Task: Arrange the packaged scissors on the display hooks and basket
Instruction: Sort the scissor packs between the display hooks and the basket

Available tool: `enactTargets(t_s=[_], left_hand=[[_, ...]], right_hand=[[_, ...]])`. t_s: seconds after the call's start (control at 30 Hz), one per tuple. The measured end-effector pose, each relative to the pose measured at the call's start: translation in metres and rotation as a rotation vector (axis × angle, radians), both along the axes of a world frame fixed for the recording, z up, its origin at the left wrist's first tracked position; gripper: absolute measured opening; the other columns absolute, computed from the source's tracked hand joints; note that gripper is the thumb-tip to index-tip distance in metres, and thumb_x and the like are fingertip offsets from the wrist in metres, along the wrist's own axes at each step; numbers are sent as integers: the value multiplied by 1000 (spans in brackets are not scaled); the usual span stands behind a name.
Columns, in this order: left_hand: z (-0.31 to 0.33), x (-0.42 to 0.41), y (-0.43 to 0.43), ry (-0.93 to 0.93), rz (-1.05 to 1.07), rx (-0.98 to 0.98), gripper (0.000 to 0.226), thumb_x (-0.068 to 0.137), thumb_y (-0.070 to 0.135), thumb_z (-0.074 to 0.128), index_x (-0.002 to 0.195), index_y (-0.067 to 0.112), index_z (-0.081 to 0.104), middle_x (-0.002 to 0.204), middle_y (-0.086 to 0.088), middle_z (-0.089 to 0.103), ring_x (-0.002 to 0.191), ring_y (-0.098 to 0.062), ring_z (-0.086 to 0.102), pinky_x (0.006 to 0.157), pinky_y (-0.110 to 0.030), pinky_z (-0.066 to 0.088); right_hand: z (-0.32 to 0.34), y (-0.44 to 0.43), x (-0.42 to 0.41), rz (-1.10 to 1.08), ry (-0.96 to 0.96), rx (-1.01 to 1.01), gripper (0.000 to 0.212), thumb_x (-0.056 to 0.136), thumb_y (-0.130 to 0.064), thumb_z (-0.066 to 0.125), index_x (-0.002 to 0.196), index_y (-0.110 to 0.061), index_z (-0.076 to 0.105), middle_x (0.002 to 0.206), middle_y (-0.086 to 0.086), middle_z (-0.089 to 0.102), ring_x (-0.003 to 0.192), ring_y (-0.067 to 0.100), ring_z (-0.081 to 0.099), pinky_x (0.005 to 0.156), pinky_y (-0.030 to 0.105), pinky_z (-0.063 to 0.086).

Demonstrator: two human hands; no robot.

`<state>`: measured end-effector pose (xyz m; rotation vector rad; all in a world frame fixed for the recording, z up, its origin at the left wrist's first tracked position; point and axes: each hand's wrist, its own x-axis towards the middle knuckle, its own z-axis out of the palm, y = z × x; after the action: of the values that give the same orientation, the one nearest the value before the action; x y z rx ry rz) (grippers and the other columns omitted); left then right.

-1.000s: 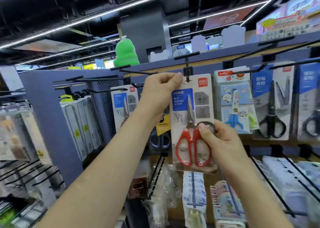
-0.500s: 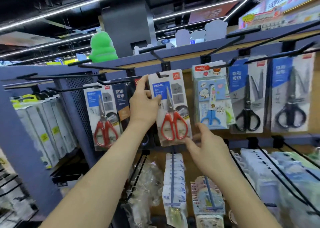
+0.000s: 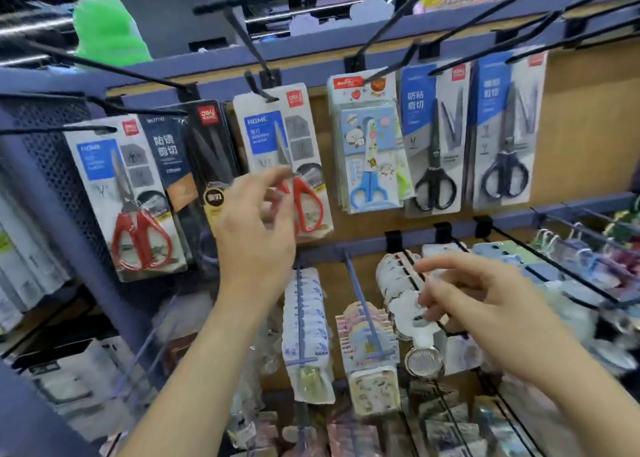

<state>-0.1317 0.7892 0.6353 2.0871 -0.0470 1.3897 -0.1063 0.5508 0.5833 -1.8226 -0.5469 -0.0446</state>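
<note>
A white card pack of red-handled scissors (image 3: 277, 137) hangs on a black hook (image 3: 258, 87) in the upper row. My left hand (image 3: 256, 234) hovers just in front of its lower half, fingers relaxed, holding nothing. My right hand (image 3: 485, 304) is lower and to the right, in front of the lower hooks, fingers loosely spread and empty. A second red-handled pack (image 3: 124, 193) hangs at the left, with a dark pack (image 3: 194, 158) between the two.
To the right hang a blue children's scissors pack (image 3: 370, 144), a black scissors pack (image 3: 433, 137) and a dark blue one (image 3: 505, 134). Long black hooks (image 3: 398, 16) jut out above. Lower hooks (image 3: 363, 304) carry small packets. White boxes (image 3: 20, 269) fill the left shelf.
Both hands have let go of the red scissors pack, which now hangs on its hook. My right hand has dropped down and to the right; my left hand has drawn back.
</note>
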Motion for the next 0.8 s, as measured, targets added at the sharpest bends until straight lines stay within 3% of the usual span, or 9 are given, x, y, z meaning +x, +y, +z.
enactTargets(t_s=[0.07, 0.13, 0.23, 0.4, 0.5, 0.63, 0.8], left_hand=[[-24, -16, -21, 96, -188, -22, 21, 94, 10, 61, 107, 25, 68, 95, 11, 68, 88, 1, 63, 75, -13, 49], [-51, -27, -42, 211, -373, -59, 18, 94, 14, 61, 102, 28, 71, 80, 13, 70, 77, -5, 67, 69, -23, 55], [-96, -39, -72, 345, -560, 50, 17, 92, 23, 59, 103, 28, 73, 78, 20, 68, 73, -4, 66, 64, -29, 54], [-168, -51, -128, 483, -804, 265, 17, 85, 14, 64, 97, 16, 76, 90, 10, 72, 82, 1, 61, 74, -3, 43], [-216, -57, -166, 568, -914, 381, 16, 82, 10, 64, 92, 13, 76, 87, 6, 70, 79, -2, 58, 73, -7, 42], [-272, -68, -224, 748, -994, 518, 20, 78, 8, 59, 88, 14, 76, 87, 4, 72, 86, -7, 58, 74, -14, 41], [-333, -77, -312, 989, -1059, 645, 26, 80, 3, 58, 96, 12, 76, 95, -1, 72, 87, -14, 65, 76, -18, 42]], right_hand=[[-2, -15, -15, -39, 1, -54, 19, 95, -14, 59, 95, -29, 71, 77, 0, 74, 69, 13, 71, 60, 30, 58], [-8, -31, -33, -79, -1, -151, 17, 95, -19, 59, 94, -32, 70, 78, -2, 74, 70, 14, 71, 67, 33, 58], [-33, -61, -65, -185, 21, -329, 12, 95, -31, 58, 98, -37, 68, 79, -5, 72, 74, 14, 69, 69, 37, 57], [-100, -126, -126, -410, 105, -663, 14, 95, -30, 61, 102, -40, 66, 70, -29, 58, 71, -11, 59, 64, 16, 40], [-144, -173, -172, -528, 257, -794, 13, 94, -26, 59, 101, -33, 68, 75, -20, 63, 80, 8, 64, 68, 28, 44], [-198, -237, -235, -734, 499, -796, 24, 94, -22, 59, 115, -25, 68, 99, -3, 74, 93, 20, 67, 82, 37, 52], [-263, -323, -305, -966, 720, -658, 39, 93, -18, 57, 130, -29, 58, 108, 0, 69, 91, 20, 66, 83, 33, 52]])
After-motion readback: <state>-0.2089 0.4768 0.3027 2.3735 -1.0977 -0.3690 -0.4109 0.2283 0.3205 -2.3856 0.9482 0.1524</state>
